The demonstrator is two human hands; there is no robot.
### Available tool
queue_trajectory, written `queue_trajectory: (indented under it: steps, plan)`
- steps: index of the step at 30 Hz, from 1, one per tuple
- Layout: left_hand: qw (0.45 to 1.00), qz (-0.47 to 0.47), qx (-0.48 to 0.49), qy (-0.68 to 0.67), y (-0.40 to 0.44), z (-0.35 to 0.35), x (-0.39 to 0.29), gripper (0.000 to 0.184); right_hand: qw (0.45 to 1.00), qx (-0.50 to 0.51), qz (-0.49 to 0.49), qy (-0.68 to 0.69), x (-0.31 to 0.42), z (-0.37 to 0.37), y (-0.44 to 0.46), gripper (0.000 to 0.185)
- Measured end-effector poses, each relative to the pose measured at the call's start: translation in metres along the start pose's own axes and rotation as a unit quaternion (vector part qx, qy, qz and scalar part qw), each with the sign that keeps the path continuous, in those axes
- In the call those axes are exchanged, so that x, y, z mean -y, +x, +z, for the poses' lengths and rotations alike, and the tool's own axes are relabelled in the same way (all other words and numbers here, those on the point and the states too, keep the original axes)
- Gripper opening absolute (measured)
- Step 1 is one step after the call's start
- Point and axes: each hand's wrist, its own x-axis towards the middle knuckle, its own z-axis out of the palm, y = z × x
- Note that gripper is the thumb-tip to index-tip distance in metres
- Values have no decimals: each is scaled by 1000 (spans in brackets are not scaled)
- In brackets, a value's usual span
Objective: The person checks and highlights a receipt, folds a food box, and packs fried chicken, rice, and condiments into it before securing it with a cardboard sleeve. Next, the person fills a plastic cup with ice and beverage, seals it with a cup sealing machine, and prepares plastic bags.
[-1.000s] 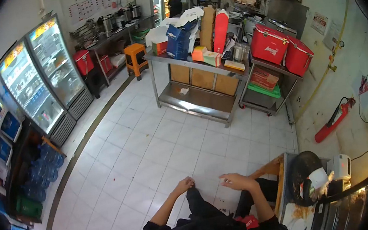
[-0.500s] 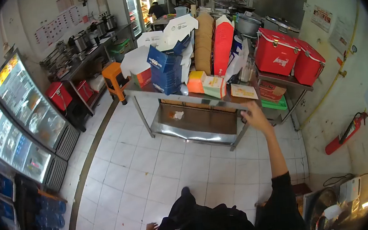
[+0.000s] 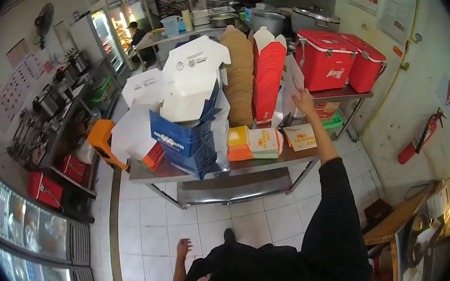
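My right hand [image 3: 304, 102] reaches over the right end of the steel table [image 3: 201, 170]. Its fingers are stretched out at the edge of the white packaging [image 3: 288, 87]; whether they touch it I cannot tell. Left of that stand nested red boxes [image 3: 271, 75] and a tall stack of brown boxes [image 3: 239, 81]. Below my right hand lies a small white-and-yellow carton [image 3: 300, 137], beside a pile of orange-and-white cartons [image 3: 265, 143]. Nested blue boxes with white insides [image 3: 184, 145] fill the left part. My left hand [image 3: 183, 247] hangs above the floor, fingers apart, holding nothing.
Two red cooler boxes [image 3: 329, 58] sit on a side table at right. An orange stool [image 3: 103, 142] is left of the steel table. Glass-door fridges [image 3: 28, 221] line the left side. A fire extinguisher [image 3: 419, 139] hangs on the right wall. Far back is another person [image 3: 140, 37].
I have come closer to the steel table. My right hand has moved from the table's front right corner to the white packaging. My left hand still hangs low, a little further forward.
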Motion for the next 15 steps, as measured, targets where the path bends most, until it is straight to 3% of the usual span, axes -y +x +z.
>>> queue_trajectory:
  steps: [1,2,5,7,9,11,13,15]
  plan:
    - [999,21,-5,40,17,-3,-32,28,993,-20,13,114,27,-27,9,45]
    - [997,38,25,68,16,1,-85,26,994,-28,20,105,52,-56,13,45]
    - [978,48,155,129,51,15,-158,23,987,-68,-68,131,115,-158,-2,40]
    - [901,183,351,176,67,44,-195,22,984,-120,-99,84,133,-213,-12,37]
    - [860,216,371,277,47,100,-270,23,980,-160,-109,43,149,-262,-30,35]
    - [841,255,406,251,18,150,-345,25,979,-177,-98,22,167,-308,-53,34]
    - [799,409,378,228,8,191,-394,28,979,-205,-16,0,179,-343,-80,27]
    - [829,415,344,149,-24,228,-449,38,982,-190,16,12,184,-368,-102,25]
